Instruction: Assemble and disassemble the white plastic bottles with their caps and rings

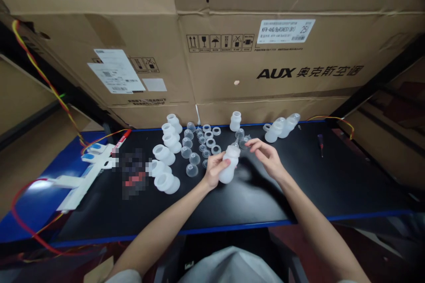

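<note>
My left hand (215, 170) is closed around a small white baby bottle (227, 170), fitted with a collar and a clear nipple that points up and slightly right. To the right of the nipple, my right hand (266, 155) has its fingers partly bent and apart. Its fingertips are beside a clear dome cap (245, 143); whether they touch it I cannot tell. Another clear cap (239, 133) lies just behind. Farther back an open bottle (235, 121) without a collar stands upright against the cardboard.
Left of my hands are a row of open bottles (164, 154), clear dome caps (191, 170), nipples (202, 139) and white collar rings (210, 143). Several capped bottles (275, 130) sit back right, near a loose ring (267, 127). A purple screwdriver-like tool (320, 141) lies far right; a white power strip (89, 177) is left.
</note>
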`<state>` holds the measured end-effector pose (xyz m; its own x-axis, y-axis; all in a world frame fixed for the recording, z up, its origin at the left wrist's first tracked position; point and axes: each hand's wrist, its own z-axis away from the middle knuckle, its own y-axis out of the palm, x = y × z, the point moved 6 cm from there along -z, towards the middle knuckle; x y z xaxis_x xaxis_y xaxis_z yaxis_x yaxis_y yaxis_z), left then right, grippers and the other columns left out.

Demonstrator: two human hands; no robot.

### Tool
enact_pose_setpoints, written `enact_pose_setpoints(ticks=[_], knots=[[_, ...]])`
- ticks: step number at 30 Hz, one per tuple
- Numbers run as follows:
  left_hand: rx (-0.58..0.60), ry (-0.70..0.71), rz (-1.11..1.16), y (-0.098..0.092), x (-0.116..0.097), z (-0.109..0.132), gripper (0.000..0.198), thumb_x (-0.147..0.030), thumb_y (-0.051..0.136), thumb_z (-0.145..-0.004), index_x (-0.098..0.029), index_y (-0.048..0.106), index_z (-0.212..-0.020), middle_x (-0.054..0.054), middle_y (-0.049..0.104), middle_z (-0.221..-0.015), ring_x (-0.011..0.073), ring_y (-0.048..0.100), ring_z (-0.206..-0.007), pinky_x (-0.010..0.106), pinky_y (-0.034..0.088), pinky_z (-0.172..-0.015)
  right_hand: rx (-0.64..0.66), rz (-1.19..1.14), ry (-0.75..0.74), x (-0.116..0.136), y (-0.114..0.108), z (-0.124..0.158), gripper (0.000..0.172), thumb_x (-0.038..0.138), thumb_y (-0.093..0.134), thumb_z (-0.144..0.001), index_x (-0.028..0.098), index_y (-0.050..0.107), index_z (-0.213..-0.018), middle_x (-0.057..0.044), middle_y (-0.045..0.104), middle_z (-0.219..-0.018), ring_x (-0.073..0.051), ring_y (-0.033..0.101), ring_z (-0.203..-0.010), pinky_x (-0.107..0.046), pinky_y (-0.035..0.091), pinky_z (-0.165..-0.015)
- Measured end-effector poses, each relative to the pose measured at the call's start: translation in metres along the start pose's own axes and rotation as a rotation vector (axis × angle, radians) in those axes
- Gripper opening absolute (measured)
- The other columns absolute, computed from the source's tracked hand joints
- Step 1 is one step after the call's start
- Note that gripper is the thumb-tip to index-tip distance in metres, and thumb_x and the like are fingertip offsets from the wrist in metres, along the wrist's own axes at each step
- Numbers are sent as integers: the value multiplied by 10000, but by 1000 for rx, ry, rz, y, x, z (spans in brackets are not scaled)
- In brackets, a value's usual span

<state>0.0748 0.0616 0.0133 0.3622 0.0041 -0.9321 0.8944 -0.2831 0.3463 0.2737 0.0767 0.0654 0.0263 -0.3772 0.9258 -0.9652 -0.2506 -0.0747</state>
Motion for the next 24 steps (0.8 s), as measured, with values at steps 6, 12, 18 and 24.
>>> enact_pose_setpoints(ticks=[6, 12, 18, 24], knots=[[209, -149, 11, 16, 11, 6, 621, -723, 879, -713, -124, 762, -823, 108, 726, -761, 202, 636, -621, 297, 442, -560, 318, -255, 148, -1, 22, 9, 751, 493, 820, -964, 326, 499, -1622, -152, 640, -1554, -301, 672, -1345, -475, 561, -1097], [173, -22, -146, 19, 2, 6, 531, -626, 915, -743, -118, 779, -815, 31, 617, -753, 140, 530, -690, 270, 380, -635, 188, 3, 97, -4, 22, 5, 661, 524, 951, -803, 258, 730, -1366, -51, 760, -1050, -209, 694, -931, -341, 555, -892], [77, 237, -474, 23, -10, 12, 368, -483, 911, -828, -182, 839, -1027, 52, 715, -931, 191, 653, -855, 311, 512, -784, 18, 395, 153, -5, 24, 6, 470, 624, 797, -878, 196, 637, -767, 7, 627, -685, -141, 511, -627, -272, 394, -608], [-113, 585, -813, 29, -22, 26, 358, -360, 887, -882, -196, 796, -1187, 81, 752, -1068, 221, 744, -958, 353, 607, -878, -90, 567, 200, -5, 23, 7, 540, 661, 689, -916, 219, 479, -691, 43, 493, -576, -119, 434, -562, -276, 321, -581]])
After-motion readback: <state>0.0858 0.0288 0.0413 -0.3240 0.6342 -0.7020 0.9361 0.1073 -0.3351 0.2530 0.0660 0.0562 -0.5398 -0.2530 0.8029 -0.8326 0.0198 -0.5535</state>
